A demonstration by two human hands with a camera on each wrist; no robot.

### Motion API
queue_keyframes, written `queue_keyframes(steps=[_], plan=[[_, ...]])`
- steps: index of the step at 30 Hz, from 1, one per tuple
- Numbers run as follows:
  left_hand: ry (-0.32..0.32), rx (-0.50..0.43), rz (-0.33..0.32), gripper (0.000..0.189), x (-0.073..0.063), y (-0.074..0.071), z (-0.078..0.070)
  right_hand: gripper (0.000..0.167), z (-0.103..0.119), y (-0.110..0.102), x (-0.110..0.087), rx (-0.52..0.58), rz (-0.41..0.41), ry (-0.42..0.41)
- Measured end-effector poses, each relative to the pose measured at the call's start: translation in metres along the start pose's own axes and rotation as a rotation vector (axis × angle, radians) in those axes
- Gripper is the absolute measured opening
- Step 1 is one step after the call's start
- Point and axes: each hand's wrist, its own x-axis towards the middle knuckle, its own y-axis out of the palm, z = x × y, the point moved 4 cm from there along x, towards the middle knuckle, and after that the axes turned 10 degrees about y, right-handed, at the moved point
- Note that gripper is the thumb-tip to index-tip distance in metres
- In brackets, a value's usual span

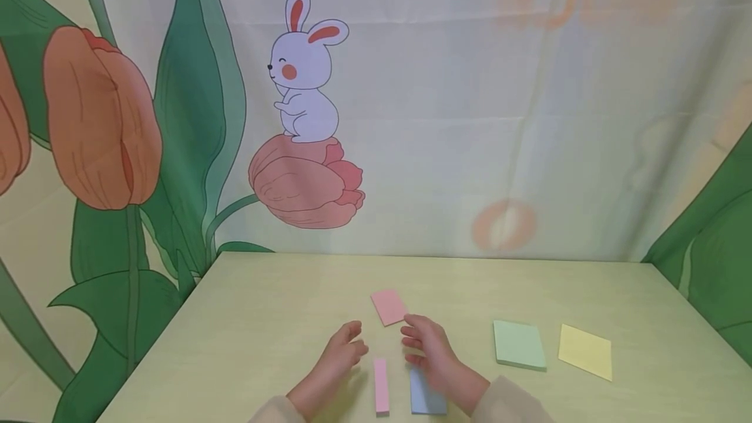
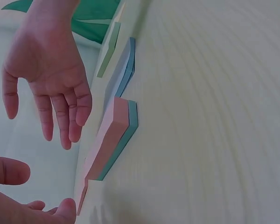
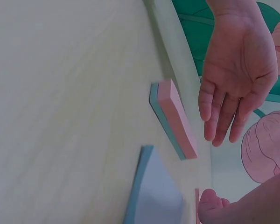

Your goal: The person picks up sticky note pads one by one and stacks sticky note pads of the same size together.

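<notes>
My left hand (image 1: 339,356) and right hand (image 1: 435,351) hover over the table with palms facing and fingers loosely bent, holding nothing. Below and between them lies a narrow pink sticky-note pad (image 1: 381,387); the wrist views show a teal layer (image 2: 127,140) under its pink one. A blue sticky-note pad (image 1: 425,397) lies beneath my right hand, which partly covers it in the head view. Just beyond the fingertips is a flat pink square note pad (image 1: 389,307). In the right wrist view, the blue pad and the pink strip stand apart.
To the right of my hands sit a thick light green note pad (image 1: 519,344) and a thin yellow one (image 1: 585,351). Behind the pale table (image 1: 264,305) hangs a curtain (image 1: 423,149) printed with tulips and a rabbit.
</notes>
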Motion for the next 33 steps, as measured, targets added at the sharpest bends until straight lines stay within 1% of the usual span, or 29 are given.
queue_keyframes(steps=[3, 6, 8, 14, 17, 20, 22, 25, 29, 31, 32, 33], plan=[[0.001, -0.006, -0.017, 0.056, 0.003, 0.001, 0.002, 0.055, 0.004, -0.002, 0.002, -0.049, -0.040, -0.015], [-0.010, -0.024, -0.020, 0.056, 0.005, 0.003, 0.005, 0.050, 0.007, -0.003, 0.003, -0.125, -0.057, -0.031], [-0.020, -0.043, -0.018, 0.056, 0.006, 0.005, 0.007, 0.049, 0.008, -0.005, 0.005, -0.170, -0.072, -0.021], [-0.046, -0.057, -0.012, 0.056, 0.007, 0.006, 0.010, 0.064, 0.007, -0.010, 0.017, -0.336, -0.144, -0.010], [-0.065, -0.049, -0.007, 0.055, 0.007, 0.006, 0.012, 0.065, 0.006, -0.010, 0.022, -0.419, -0.172, -0.009], [-0.065, -0.039, -0.007, 0.055, 0.007, 0.006, 0.012, 0.065, 0.007, -0.009, 0.026, -0.481, -0.192, -0.008], [-0.047, -0.032, -0.012, 0.054, 0.006, 0.006, 0.010, 0.065, 0.009, -0.009, 0.027, -0.518, -0.204, -0.024], [0.003, -0.022, -0.004, 0.053, 0.003, 0.009, 0.003, 0.066, 0.013, -0.010, 0.027, -0.563, -0.211, -0.053], [0.086, 0.020, 0.040, 0.053, -0.005, 0.019, -0.012, 0.068, 0.016, -0.012, 0.029, -0.600, -0.213, -0.074], [0.111, 0.044, 0.062, 0.054, -0.009, 0.024, -0.018, 0.067, 0.017, -0.013, 0.030, -0.608, -0.215, -0.077], [0.113, 0.054, 0.070, 0.054, -0.011, 0.027, -0.021, 0.064, 0.018, -0.014, 0.030, -0.616, -0.218, -0.077], [0.113, 0.062, 0.079, 0.054, -0.013, 0.029, -0.022, 0.057, 0.018, -0.014, 0.031, -0.621, -0.222, -0.077]])
